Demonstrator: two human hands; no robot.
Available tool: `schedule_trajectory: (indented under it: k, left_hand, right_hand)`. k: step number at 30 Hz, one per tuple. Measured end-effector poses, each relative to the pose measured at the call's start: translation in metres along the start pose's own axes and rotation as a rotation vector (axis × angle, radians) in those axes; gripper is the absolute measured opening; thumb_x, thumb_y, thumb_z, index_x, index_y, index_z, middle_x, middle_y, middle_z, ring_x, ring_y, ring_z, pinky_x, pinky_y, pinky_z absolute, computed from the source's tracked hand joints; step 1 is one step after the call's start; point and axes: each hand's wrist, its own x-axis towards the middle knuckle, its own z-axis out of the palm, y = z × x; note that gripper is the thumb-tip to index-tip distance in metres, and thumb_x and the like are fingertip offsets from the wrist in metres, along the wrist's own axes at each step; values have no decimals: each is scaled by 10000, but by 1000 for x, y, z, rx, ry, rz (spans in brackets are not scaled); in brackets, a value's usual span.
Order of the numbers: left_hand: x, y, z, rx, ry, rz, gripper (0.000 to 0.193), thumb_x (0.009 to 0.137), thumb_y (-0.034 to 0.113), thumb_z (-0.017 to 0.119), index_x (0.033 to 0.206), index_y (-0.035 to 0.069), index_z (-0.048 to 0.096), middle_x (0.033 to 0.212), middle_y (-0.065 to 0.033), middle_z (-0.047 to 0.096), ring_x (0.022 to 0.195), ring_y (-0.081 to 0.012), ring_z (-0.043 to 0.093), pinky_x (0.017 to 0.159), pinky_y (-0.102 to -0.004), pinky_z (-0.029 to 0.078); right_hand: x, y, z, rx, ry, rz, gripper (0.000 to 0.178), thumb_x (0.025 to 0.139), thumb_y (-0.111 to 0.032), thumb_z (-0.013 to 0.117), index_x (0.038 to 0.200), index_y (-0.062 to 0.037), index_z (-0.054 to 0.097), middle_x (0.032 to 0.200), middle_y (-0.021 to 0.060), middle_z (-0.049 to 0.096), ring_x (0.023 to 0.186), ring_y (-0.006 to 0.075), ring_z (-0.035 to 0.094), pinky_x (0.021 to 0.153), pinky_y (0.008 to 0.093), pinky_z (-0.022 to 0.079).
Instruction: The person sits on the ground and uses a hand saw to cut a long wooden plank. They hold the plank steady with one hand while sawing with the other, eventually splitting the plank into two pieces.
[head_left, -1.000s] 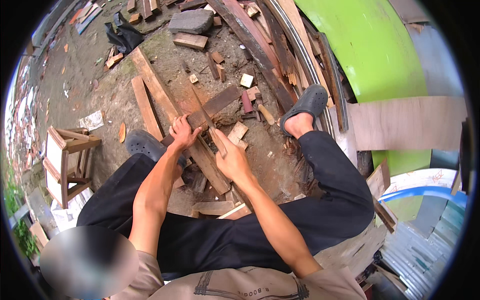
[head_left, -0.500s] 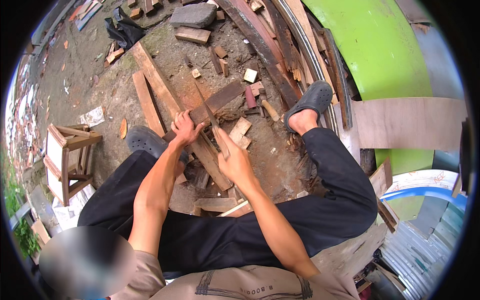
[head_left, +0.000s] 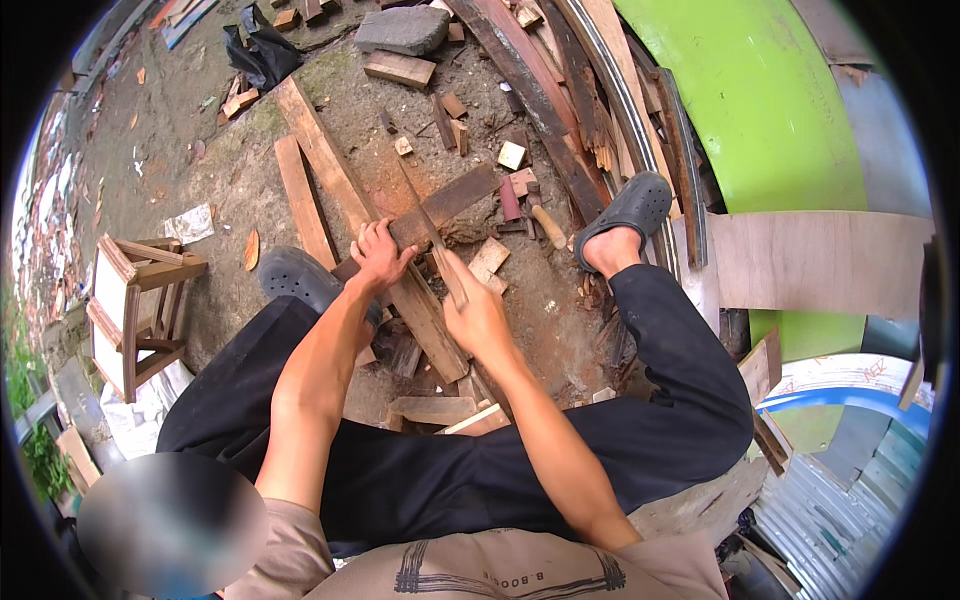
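Observation:
In my right hand [head_left: 476,314] I grip the wooden handle of a handsaw [head_left: 421,211]. Its narrow blade points away from me and stands edge-on across a short dark plank [head_left: 462,197], just right of my left hand. My left hand [head_left: 379,258] bears down on that plank, with fingers curled over it. Beneath it, crossing at an angle, is a long lighter board [head_left: 428,325] on the ground. How deep the blade sits in the wood cannot be made out.
Another board [head_left: 302,197] lies at the left. A wooden-handled tool [head_left: 547,228] and several offcuts are strewn right of the saw. Dark clogs [head_left: 640,213] flank the work. A small wooden frame [head_left: 140,310] stands left; long timbers [head_left: 535,95] and a green panel [head_left: 740,100] lie right.
The saw and my right hand have slid slightly forward, away from me, across the dark plank. My left hand keeps its place on the plank. The whole view has shifted a little.

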Motion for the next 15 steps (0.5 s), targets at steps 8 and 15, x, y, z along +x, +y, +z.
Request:
schedule_trajectory:
  k: [8,15]
  left_hand:
    - [1,6,-2,0,-15,13,907,939,539,617,1545,37,166,1596,-253,145,1517,-442,32,1171,-656,32]
    - [1,3,-1,-7,16,-8,881,941,515,628,1548,61,179,1590,-240,168,1524,-426,32,1175,-650,34]
  right_hand:
    - [-97,-21,-48,-34,40,-88,739,820,-36,614,1516,-207,438,989,286,692,867,458,684,733,478,556]
    - [-24,-11,-8,-21,20,-4,719,831,-49,616,1512,-203,440,929,293,684,860,477,675,756,488,554]
